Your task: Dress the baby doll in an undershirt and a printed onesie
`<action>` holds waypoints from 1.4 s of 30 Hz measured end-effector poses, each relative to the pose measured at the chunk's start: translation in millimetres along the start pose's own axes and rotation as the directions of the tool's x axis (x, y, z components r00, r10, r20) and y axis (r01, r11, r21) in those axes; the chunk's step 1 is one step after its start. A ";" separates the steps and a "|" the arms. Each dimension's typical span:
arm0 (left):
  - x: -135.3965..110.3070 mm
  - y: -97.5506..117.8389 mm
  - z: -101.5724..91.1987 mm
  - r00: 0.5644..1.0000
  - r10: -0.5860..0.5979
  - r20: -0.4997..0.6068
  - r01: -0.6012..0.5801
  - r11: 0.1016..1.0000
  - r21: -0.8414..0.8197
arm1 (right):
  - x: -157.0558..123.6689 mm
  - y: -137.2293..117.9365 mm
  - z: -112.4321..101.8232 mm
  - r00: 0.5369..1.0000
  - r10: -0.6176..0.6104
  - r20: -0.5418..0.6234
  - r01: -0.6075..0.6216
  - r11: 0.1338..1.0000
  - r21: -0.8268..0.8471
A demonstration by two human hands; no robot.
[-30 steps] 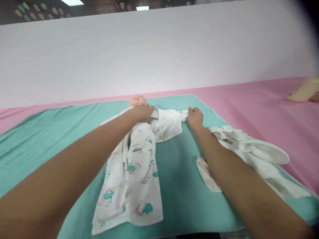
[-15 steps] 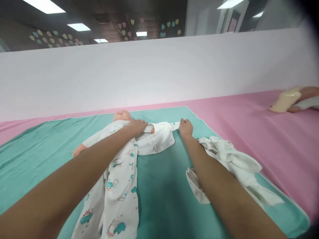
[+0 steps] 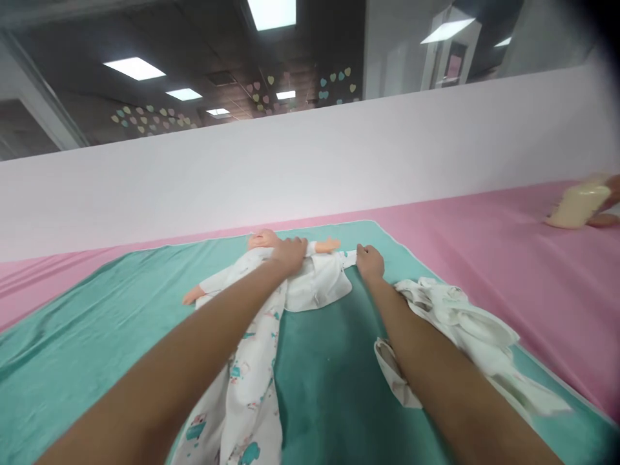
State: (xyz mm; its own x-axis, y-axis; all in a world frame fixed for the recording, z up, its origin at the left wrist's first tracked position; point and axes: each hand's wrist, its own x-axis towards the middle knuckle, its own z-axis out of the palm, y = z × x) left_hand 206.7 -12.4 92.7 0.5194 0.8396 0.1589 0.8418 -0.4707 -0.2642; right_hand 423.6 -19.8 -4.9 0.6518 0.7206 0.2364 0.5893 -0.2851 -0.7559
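Observation:
A baby doll [image 3: 264, 239] lies on its back on a teal blanket [image 3: 329, 361], head toward the wall. It wears a white outfit with teal prints [image 3: 256, 361], over a plain white sleeve. My left hand [image 3: 290, 255] is closed around the doll's upper arm near the shoulder, its fingertips partly hidden. Beyond it the doll's bare hand [image 3: 328, 245] sticks out to the right, above the outfit's spread front flap [image 3: 320, 284]. My right hand [image 3: 371, 261] pinches the end of the outfit's sleeve [image 3: 349, 258], stretched out to the right.
Crumpled white clothing [image 3: 460, 323] lies right of my right forearm, and a small white cloth piece [image 3: 394, 374] beside it. Pink sheeting [image 3: 484, 239] surrounds the blanket, with a white wall [image 3: 242, 174] behind. Another doll's cream-coloured part [image 3: 578, 203] shows at far right, partly cut off.
The doll's forearm and hand, mostly covered by the outfit before, now lie out in view above the flap. My right hand still holds the sleeve end. The camera view has shifted.

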 end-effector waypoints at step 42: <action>-172.2 -133.7 60.4 0.984 -0.072 0.165 0.161 -0.062 -0.985 | -127.2 -79.0 6.4 0.548 -0.581 0.601 0.320 0.810 0.491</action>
State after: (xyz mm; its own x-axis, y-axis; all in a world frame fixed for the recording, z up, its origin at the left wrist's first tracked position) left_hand -4.2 -77.7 43.2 0.4257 0.9047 0.0180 0.1766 -0.1026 0.9789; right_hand 291.0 -84.9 20.8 -0.2719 0.9409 0.2019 0.4519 0.3101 -0.8364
